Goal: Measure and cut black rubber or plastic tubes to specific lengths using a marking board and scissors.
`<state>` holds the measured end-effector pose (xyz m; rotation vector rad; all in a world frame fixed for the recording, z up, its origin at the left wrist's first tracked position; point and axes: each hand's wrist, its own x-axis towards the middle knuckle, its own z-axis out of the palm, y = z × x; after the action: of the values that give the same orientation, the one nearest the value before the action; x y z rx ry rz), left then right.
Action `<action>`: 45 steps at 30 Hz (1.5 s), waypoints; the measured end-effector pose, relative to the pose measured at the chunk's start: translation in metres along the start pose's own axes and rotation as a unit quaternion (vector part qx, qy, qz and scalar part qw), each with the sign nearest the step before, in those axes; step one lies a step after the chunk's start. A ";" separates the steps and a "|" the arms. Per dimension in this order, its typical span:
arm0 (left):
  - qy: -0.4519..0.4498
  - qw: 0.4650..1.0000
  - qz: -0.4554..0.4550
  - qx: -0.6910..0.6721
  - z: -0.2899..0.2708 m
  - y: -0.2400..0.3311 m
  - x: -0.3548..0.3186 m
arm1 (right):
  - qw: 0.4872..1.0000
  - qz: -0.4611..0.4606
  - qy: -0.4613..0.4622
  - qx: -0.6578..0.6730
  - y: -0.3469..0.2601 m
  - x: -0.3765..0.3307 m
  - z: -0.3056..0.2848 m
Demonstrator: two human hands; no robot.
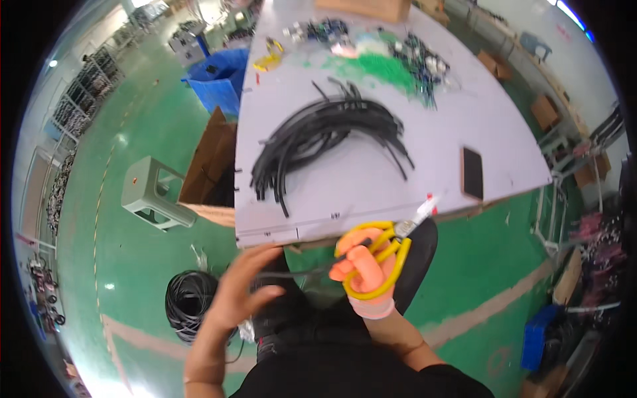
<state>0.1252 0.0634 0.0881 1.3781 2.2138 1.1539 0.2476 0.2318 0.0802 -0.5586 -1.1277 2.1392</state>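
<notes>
My right hand (363, 268), in an orange glove, grips yellow-handled scissors (403, 232); their blades point up and right, past the table's front edge. The same hand also pinches a black cable (302, 273), which runs left over my lap. My bare left hand (244, 288) is slightly blurred, with fingers stretched and thumb apart, beside that cable; whether the cable touches the palm is hidden. Ahead on the white table (438, 132) lies a curved bundle of black cut cables (332, 126). A coil of black cable (190, 302) lies on the floor to my left.
A phone (472, 174) lies near the table's right side. Green ties (385, 69) and small connectors (428, 60) are heaped at the far end, near a yellow tool (268, 62). Left of the table stand a cardboard box (204, 162), a blue bin (222, 86) and a stool (142, 189).
</notes>
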 end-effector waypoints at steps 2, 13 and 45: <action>-0.047 0.998 0.003 -0.051 0.032 0.000 0.004 | 0.999 0.036 0.017 0.020 0.008 -0.001 0.002; -0.007 0.984 -0.175 -0.043 0.053 -0.054 0.004 | 0.927 -0.068 0.356 0.098 0.053 0.050 -0.139; -0.077 0.970 -0.231 -0.019 0.075 -0.076 0.017 | 0.912 -0.077 0.401 0.049 0.057 0.088 -0.176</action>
<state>0.1152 0.0965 -0.0148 0.8341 2.2190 0.8824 0.2766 0.3691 -0.0684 -1.1213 -0.5659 1.5553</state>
